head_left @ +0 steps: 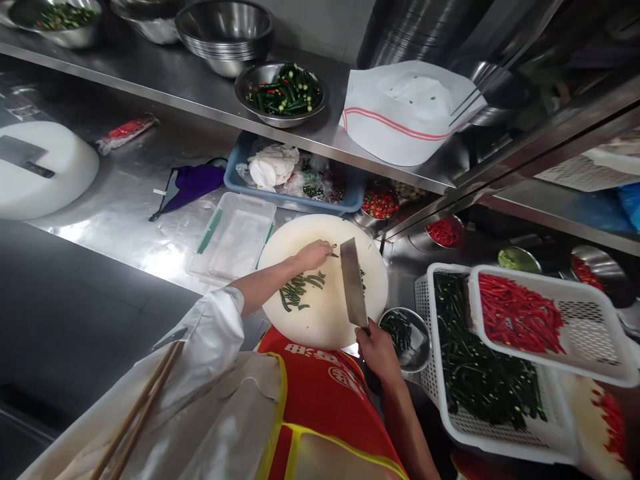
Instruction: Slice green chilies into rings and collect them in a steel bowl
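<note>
My right hand (379, 352) grips the handle of a cleaver (354, 283), whose broad blade stands over the round white cutting board (285, 237). My left hand (315, 255) is closed on the board, left of the blade. A small piece of green chili (335, 251) shows at its fingertips; the rest of what it holds is hidden. Several green chilies (295, 293) lie on the board below my left wrist. Small cut bits (363, 283) lie right of the blade, partly hidden by it. A metal bowl (425, 360) with green chilies stands by the board's right edge.
A clear plastic container (235, 233) sits left of the board, a blue tray (295, 199) behind it. White baskets hold green chilies (480, 360) and red chilies (520, 313) at right. The steel shelf (200, 100) above carries bowls and a white paper hat (400, 117).
</note>
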`<move>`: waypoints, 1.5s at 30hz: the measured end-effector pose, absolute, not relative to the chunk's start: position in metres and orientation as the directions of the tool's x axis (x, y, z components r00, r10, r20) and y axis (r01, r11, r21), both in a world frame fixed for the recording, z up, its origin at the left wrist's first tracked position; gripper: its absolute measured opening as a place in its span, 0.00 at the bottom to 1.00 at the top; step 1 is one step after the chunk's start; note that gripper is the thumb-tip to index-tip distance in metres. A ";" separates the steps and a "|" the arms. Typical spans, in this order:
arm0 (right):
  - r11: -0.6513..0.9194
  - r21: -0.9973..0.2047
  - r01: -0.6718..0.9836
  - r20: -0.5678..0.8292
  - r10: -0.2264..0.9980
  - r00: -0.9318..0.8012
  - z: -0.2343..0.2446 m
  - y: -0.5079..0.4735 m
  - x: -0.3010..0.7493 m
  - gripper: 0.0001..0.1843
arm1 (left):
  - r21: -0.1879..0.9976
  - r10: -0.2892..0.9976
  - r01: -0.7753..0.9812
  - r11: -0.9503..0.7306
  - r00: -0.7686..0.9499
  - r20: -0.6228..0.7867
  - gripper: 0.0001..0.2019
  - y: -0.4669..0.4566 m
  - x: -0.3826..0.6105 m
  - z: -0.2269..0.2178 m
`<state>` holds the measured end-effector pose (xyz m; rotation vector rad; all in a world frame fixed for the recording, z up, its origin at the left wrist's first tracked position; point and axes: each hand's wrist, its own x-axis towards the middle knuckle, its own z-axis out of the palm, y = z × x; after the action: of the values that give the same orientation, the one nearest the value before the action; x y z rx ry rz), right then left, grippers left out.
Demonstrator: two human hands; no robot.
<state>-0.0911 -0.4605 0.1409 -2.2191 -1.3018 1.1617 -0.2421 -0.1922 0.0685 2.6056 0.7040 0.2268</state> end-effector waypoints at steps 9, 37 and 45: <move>-0.477 -0.524 0.706 -0.503 0.842 0.195 0.135 -0.453 -0.099 0.12 | 0.520 0.511 0.413 -0.748 0.858 0.053 0.12 -0.199 -0.252 0.072; -0.459 -0.385 0.801 -0.503 0.832 0.234 0.134 -0.456 -0.118 0.17 | 0.584 0.600 0.459 -0.669 0.797 0.061 0.09 -0.227 -0.263 0.066; -0.452 -0.537 0.712 -0.382 0.883 0.272 0.133 -0.493 -0.123 0.31 | 0.374 0.768 0.706 -0.601 0.640 0.025 0.07 -0.207 -0.270 0.089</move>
<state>-0.1228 -0.4929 0.1334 -2.2850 -1.4728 0.9495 -0.2699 -0.2065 0.0887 2.5322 1.1776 0.2617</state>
